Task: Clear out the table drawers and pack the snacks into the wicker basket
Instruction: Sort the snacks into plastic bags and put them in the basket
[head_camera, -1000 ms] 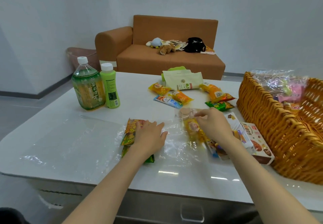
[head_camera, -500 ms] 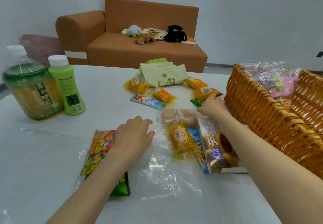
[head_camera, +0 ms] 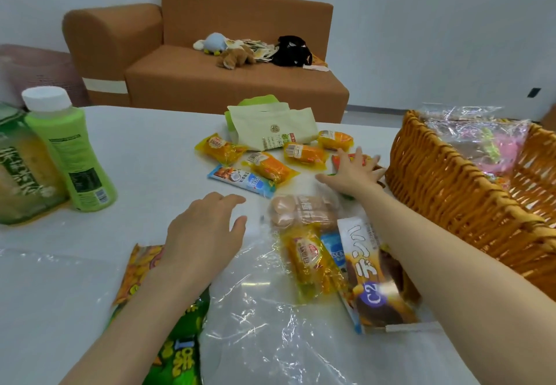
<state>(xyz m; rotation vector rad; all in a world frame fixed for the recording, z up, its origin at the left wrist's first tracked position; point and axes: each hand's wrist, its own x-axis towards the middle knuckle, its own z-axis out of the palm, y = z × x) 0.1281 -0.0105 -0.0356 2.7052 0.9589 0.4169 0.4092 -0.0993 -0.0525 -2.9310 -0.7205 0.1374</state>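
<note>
My right hand (head_camera: 352,171) lies with spread fingers on a green and red snack packet (head_camera: 350,160) beside the wicker basket (head_camera: 445,192). My left hand (head_camera: 204,231) hovers relaxed above a yellow and green chip bag (head_camera: 168,351) and holds nothing. Several orange and yellow snack packets (head_camera: 304,153) lie in the middle of the white table (head_camera: 156,150). A blue wafer bar (head_camera: 240,180) lies among them. A biscuit roll (head_camera: 301,210), a yellow cake packet (head_camera: 310,261) and a boxed snack (head_camera: 370,276) sit on clear plastic (head_camera: 270,324). The basket holds clear wrapped items (head_camera: 481,135).
Two green drink bottles (head_camera: 69,150) stand at the table's left. A pale green pouch (head_camera: 270,132) lies at the table's far side. An orange sofa (head_camera: 210,53) with soft toys stands behind the table.
My right hand has reached farther forward and spread its fingers over the packet next to the basket. The view has moved closer to the table. My left hand stays near the chip bag.
</note>
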